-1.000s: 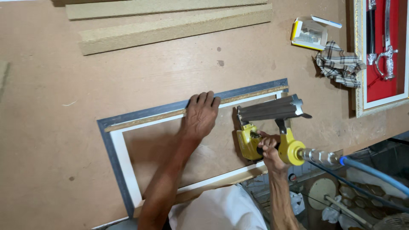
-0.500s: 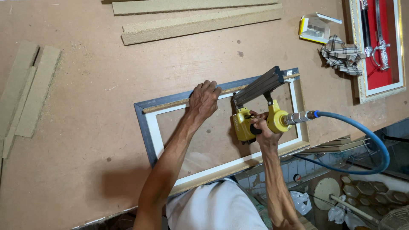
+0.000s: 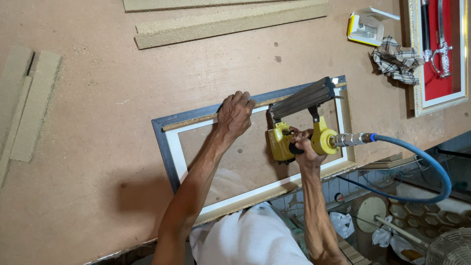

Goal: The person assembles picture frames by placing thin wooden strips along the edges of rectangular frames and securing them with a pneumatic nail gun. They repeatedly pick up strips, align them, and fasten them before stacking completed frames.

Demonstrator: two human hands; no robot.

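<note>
The right hand (image 3: 300, 146) is closed around the grip of a yellow pneumatic nail gun (image 3: 294, 122), fingers wrapped tight, so the trigger finger itself cannot be made out. The gun's long grey magazine slants up and to the right, and its nose sits at the far rail of a picture frame (image 3: 171, 147), just right of the other hand. The left hand (image 3: 235, 115) lies flat with its fingers together and curled over that far rail, pressing down on a thin wooden strip (image 3: 196, 119) that runs along the frame's inner edge.

The frame lies face down on the brown workbench (image 3: 88, 98), its near rail hanging close to the bench's edge. A blue air hose (image 3: 431, 167) loops from the gun's rear off to the right and down past the bench.

The left fingertips rest very near the gun's nose; a fastener that deflects or a hand that slides right could injure them. If pressure eases, the strip may shift and be pinned crooked. The hose's pull could also tilt the gun.

Farther off lie long board offcuts (image 3: 225, 22), a yellow small box (image 3: 360, 27), a checked cloth (image 3: 397, 61) and a red-backed framed display (image 3: 441, 54).
</note>
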